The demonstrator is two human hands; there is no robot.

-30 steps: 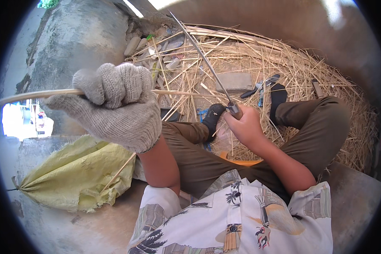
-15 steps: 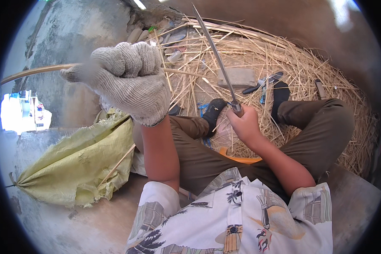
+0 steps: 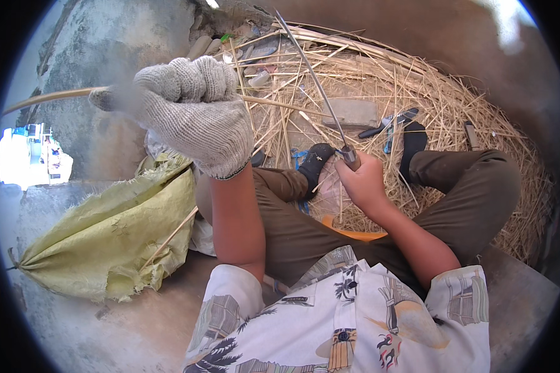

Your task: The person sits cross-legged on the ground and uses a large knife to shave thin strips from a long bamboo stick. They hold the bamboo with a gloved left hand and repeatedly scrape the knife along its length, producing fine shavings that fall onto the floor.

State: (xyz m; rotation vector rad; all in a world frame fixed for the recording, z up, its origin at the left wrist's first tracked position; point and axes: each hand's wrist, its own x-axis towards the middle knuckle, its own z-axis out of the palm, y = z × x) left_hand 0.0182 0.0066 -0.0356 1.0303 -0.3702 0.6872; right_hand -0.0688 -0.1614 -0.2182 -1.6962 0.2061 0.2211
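Observation:
My left hand [image 3: 190,115], in a thick off-white knitted glove, is raised at the upper left. It is closed around a thin bamboo strip [image 3: 50,97], which sticks out to the left and shows again on the hand's right side, toward the knife. My bare right hand [image 3: 362,180] grips the handle of a long narrow-bladed knife [image 3: 314,84] in front of my lap. Its blade points up and away, slanting left. The blade and the glove are apart. Part of the glove by the thumb is blurred.
Bamboo shavings and strips [image 3: 454,118] cover the floor ahead, around a grey brick [image 3: 350,114] and a black-handled tool [image 3: 389,122]. A yellow-green woven sack [image 3: 115,233] lies at my left. A wall [image 3: 118,43] stands beyond it. My crossed legs [image 3: 466,186] frame the near floor.
The knife tip has tilted slightly left and down. My gloved hand and the bamboo strip sit slightly higher; both grips look the same.

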